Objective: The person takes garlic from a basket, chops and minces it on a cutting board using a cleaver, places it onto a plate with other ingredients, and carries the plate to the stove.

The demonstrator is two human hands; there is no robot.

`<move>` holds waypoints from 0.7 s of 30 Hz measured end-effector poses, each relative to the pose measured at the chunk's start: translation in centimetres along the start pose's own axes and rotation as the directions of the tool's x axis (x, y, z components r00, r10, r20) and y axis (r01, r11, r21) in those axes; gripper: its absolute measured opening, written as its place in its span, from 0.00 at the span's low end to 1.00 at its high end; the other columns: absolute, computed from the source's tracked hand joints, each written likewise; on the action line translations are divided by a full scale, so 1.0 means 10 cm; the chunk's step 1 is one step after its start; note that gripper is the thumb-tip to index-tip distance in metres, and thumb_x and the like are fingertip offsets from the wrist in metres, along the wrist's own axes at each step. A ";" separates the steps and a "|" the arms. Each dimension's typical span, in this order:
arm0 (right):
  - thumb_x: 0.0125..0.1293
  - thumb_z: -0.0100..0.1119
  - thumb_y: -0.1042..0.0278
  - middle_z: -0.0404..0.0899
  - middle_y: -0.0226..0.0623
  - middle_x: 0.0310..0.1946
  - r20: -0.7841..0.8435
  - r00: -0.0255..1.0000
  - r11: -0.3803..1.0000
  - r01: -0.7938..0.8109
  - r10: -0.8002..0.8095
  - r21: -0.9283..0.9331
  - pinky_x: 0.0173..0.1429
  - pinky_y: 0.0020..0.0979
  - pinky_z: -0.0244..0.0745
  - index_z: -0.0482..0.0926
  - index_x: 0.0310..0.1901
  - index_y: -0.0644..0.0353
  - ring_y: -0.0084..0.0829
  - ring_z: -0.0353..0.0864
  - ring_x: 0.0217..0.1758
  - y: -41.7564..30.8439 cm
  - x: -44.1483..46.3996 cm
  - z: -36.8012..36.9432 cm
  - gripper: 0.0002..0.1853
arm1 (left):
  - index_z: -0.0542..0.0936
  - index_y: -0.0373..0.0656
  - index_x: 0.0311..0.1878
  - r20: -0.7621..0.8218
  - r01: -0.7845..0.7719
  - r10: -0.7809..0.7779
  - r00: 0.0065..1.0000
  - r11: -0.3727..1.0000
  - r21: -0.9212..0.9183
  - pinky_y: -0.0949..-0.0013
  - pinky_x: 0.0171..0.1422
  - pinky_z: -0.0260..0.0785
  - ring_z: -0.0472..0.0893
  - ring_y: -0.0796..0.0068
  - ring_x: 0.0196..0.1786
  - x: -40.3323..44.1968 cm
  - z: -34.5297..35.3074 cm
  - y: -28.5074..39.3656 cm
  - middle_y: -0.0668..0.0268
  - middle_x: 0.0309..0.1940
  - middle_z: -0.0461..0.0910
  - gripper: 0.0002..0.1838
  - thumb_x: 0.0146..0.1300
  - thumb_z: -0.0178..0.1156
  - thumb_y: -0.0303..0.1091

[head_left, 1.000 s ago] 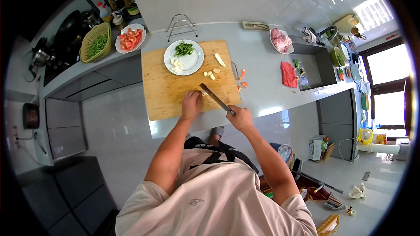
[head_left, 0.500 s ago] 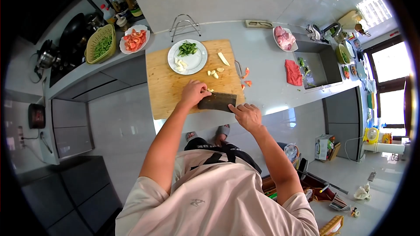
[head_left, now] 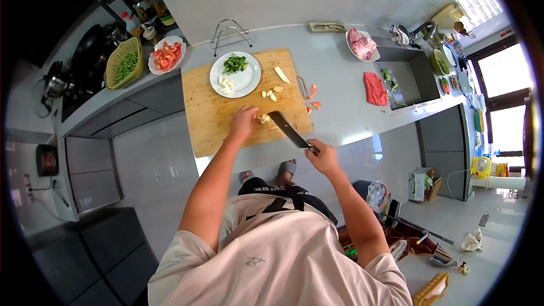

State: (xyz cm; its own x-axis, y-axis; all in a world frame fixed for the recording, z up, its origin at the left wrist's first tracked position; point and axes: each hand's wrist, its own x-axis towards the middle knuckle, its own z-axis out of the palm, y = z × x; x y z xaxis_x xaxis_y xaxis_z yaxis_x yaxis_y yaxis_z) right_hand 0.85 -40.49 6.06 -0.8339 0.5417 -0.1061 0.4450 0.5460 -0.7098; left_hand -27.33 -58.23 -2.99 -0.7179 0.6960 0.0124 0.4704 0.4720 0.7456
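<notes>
My right hand (head_left: 323,157) is closed round the handle of a cleaver (head_left: 288,129), its dark blade pointing up and left over the wooden cutting board (head_left: 209,130). Just left of the blade tip lies a small heap of cut garlic (head_left: 263,118). Beside that heap is my left hand (head_left: 244,123), fingers slightly bent and apart, with nothing visible in its grasp. Several whole garlic cloves (head_left: 272,97) and a pale slender vegetable piece (head_left: 281,75) lie farther up the board. A white plate (head_left: 249,84) at the board's upper left holds chopped greens (head_left: 234,64) and pale white pieces (head_left: 226,85).
Left of the board stand a bowl of cut tomatoes (head_left: 167,56) and a green basket (head_left: 111,81) of green pieces. A wire rack (head_left: 231,33) is behind. To the right are tomato scraps (head_left: 315,105), raw meat (head_left: 362,45), a red cloth (head_left: 374,89) and the sink (head_left: 416,82).
The cleaver has swung from lying flat across the board to an angled position, its tip away from me. My left hand has come off the blade and shifted slightly left.
</notes>
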 end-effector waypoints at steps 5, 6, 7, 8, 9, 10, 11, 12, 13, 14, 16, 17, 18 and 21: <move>0.77 0.66 0.61 0.75 0.30 0.22 0.406 0.805 0.566 -0.593 0.432 0.573 0.20 0.30 0.67 0.78 0.38 0.60 0.24 0.72 0.16 0.16 0.02 0.31 0.13 | 0.86 0.36 0.55 0.019 0.046 -0.047 0.999 0.996 0.074 0.49 0.60 0.77 0.83 0.45 0.55 -0.13 0.10 0.09 0.50 0.52 0.84 0.16 0.63 0.62 0.24; 0.77 0.66 0.61 0.76 0.30 0.22 0.418 0.792 0.539 -0.610 0.445 0.580 0.20 0.30 0.67 0.79 0.39 0.60 0.24 0.72 0.16 0.23 0.01 0.41 0.12 | 0.86 0.36 0.55 0.020 0.037 -0.039 0.999 0.996 0.076 0.49 0.60 0.77 0.83 0.45 0.54 -0.14 0.11 0.12 0.49 0.51 0.84 0.17 0.62 0.63 0.24; 0.77 0.66 0.61 0.76 0.30 0.22 0.432 0.777 0.512 -0.628 0.458 0.587 0.20 0.31 0.67 0.79 0.39 0.60 0.24 0.71 0.16 0.27 0.00 0.48 0.12 | 0.86 0.36 0.55 0.023 0.029 -0.031 0.999 0.997 0.078 0.49 0.60 0.77 0.83 0.44 0.54 -0.16 0.11 0.17 0.48 0.51 0.84 0.17 0.61 0.63 0.24; 0.77 0.66 0.60 0.75 0.29 0.23 0.437 0.770 0.489 -0.635 0.465 0.598 0.19 0.31 0.67 0.79 0.40 0.59 0.24 0.71 0.15 0.31 -0.02 0.56 0.12 | 0.86 0.36 0.55 0.025 0.021 -0.023 0.999 0.997 0.081 0.48 0.60 0.77 0.83 0.43 0.54 -0.16 0.12 0.21 0.48 0.50 0.85 0.18 0.60 0.64 0.24; 0.78 0.65 0.61 0.74 0.28 0.22 0.440 0.769 0.477 -0.636 0.465 0.607 0.19 0.31 0.67 0.79 0.40 0.58 0.24 0.71 0.16 0.30 -0.03 0.60 0.11 | 0.86 0.36 0.54 0.024 0.029 -0.030 0.999 0.998 0.055 0.48 0.60 0.77 0.83 0.43 0.53 -0.15 0.12 0.25 0.48 0.48 0.85 0.18 0.59 0.64 0.23; 0.78 0.65 0.61 0.74 0.27 0.22 0.442 0.767 0.465 -0.636 0.465 0.615 0.19 0.30 0.68 0.79 0.41 0.57 0.23 0.72 0.16 0.30 -0.05 0.64 0.10 | 0.86 0.36 0.54 0.024 0.037 -0.038 0.999 0.999 0.029 0.48 0.60 0.77 0.84 0.43 0.53 -0.15 0.12 0.29 0.47 0.46 0.85 0.18 0.59 0.64 0.23; 0.78 0.65 0.62 0.73 0.26 0.22 0.444 0.766 0.453 -0.637 0.466 0.624 0.20 0.30 0.68 0.80 0.41 0.56 0.23 0.72 0.17 0.31 -0.05 0.68 0.09 | 0.86 0.36 0.54 0.024 0.044 -0.044 0.999 0.999 0.002 0.48 0.60 0.77 0.84 0.43 0.52 -0.14 0.12 0.33 0.47 0.45 0.86 0.19 0.58 0.65 0.23; 0.78 0.65 0.62 0.73 0.26 0.22 0.447 0.765 0.440 -0.637 0.464 0.634 0.20 0.30 0.68 0.80 0.41 0.56 0.23 0.72 0.17 0.28 -0.05 0.69 0.09 | 0.86 0.36 0.53 0.025 0.055 -0.055 0.998 0.998 0.004 0.48 0.59 0.77 0.84 0.43 0.51 -0.12 0.15 0.32 0.47 0.44 0.86 0.18 0.58 0.65 0.23; 0.78 0.65 0.62 0.73 0.26 0.22 0.449 0.764 0.426 -0.636 0.463 0.643 0.20 0.30 0.68 0.80 0.42 0.56 0.23 0.72 0.17 0.26 -0.06 0.70 0.08 | 0.87 0.36 0.52 0.027 0.066 -0.066 0.997 0.998 0.007 0.48 0.58 0.77 0.84 0.43 0.50 -0.10 0.18 0.31 0.48 0.42 0.86 0.17 0.58 0.65 0.23; 0.78 0.65 0.62 0.73 0.26 0.22 0.452 0.763 0.411 -0.636 0.461 0.653 0.20 0.30 0.69 0.80 0.42 0.56 0.23 0.72 0.17 0.24 -0.06 0.70 0.08 | 0.87 0.36 0.51 0.029 0.077 -0.077 0.997 0.997 0.009 0.48 0.58 0.78 0.85 0.43 0.50 -0.09 0.20 0.29 0.48 0.41 0.86 0.17 0.58 0.65 0.23; 0.78 0.65 0.62 0.73 0.26 0.22 0.443 0.782 0.454 -0.618 0.438 0.642 0.20 0.30 0.69 0.80 0.41 0.56 0.23 0.72 0.17 0.28 -0.05 0.80 0.09 | 0.87 0.36 0.49 0.008 0.092 -0.092 0.996 0.994 -0.056 0.49 0.55 0.79 0.86 0.45 0.47 -0.09 0.22 0.30 0.48 0.40 0.86 0.15 0.58 0.66 0.23; 0.78 0.65 0.62 0.73 0.26 0.22 0.438 0.792 0.475 -0.607 0.425 0.637 0.20 0.31 0.69 0.80 0.41 0.56 0.23 0.72 0.17 0.30 -0.05 0.85 0.09 | 0.87 0.36 0.48 -0.002 0.099 -0.100 0.995 0.991 -0.088 0.50 0.53 0.79 0.86 0.46 0.45 -0.09 0.23 0.30 0.49 0.39 0.86 0.14 0.58 0.66 0.23; 0.78 0.65 0.61 0.73 0.26 0.22 0.440 0.788 0.474 -0.612 0.431 0.633 0.21 0.30 0.69 0.79 0.41 0.57 0.23 0.72 0.17 0.26 -0.04 0.86 0.09 | 0.88 0.36 0.49 0.003 0.113 -0.113 0.994 0.988 -0.104 0.51 0.52 0.80 0.87 0.48 0.44 -0.09 0.22 0.31 0.49 0.40 0.87 0.14 0.59 0.67 0.23; 0.78 0.65 0.61 0.73 0.25 0.22 0.450 0.774 0.458 -0.628 0.445 0.629 0.22 0.29 0.69 0.79 0.40 0.57 0.22 0.72 0.17 0.15 -0.01 0.90 0.11 | 0.88 0.36 0.50 0.025 0.165 -0.163 0.986 0.973 -0.162 0.56 0.50 0.81 0.88 0.52 0.42 -0.09 0.20 0.33 0.49 0.40 0.88 0.14 0.59 0.69 0.22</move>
State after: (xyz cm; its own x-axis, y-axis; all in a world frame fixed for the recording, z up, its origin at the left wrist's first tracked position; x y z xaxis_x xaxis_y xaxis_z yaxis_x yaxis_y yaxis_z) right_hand -1.36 -45.52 -1.26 -0.5948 0.3749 -0.7111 0.5222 -0.4923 -0.6963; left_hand -24.10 -56.26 -1.86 -0.7719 0.6231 -0.1260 0.2564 0.4866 0.8351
